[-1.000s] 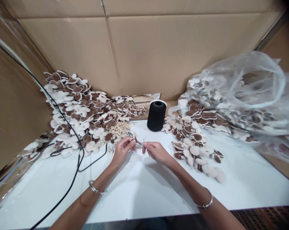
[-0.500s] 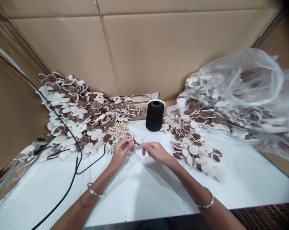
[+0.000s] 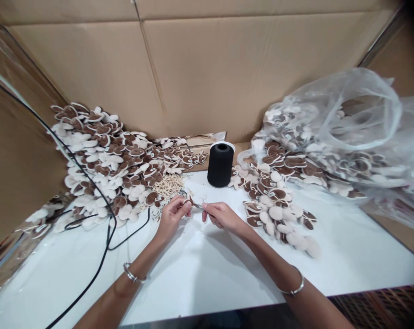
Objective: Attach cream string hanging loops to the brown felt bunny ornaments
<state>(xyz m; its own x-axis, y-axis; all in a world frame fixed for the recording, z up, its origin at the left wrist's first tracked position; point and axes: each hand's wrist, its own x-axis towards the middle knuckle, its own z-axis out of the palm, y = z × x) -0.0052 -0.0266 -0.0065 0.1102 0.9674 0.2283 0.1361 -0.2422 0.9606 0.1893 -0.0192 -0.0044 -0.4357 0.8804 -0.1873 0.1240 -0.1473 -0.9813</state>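
My left hand (image 3: 173, 215) is closed, its thumb and fingers pinching a small brown-and-white fabric piece (image 3: 190, 200). A thin, dark metal tool (image 3: 198, 207) is gripped in my right hand (image 3: 223, 215), with its tip reaching to the piece at my left fingertips. The tool is too small in view to tell its exact kind. Just left of my left hand lies a heap of short cream-coloured pieces (image 3: 169, 185). Behind my hands a black thread cone (image 3: 220, 165) stands upright on the table (image 3: 227, 278).
Brown-and-white plush pieces (image 3: 115, 160) are heaped at the left against the cardboard wall (image 3: 207, 77). More plush pieces (image 3: 275, 214) lie at the right, near a clear plastic bag (image 3: 361, 114) holding others. A black cable (image 3: 102, 258) hangs across the left side.
The view has shifted slightly, so everything sits a little further left. Both hands keep the same hold on the fabric piece and the tool.
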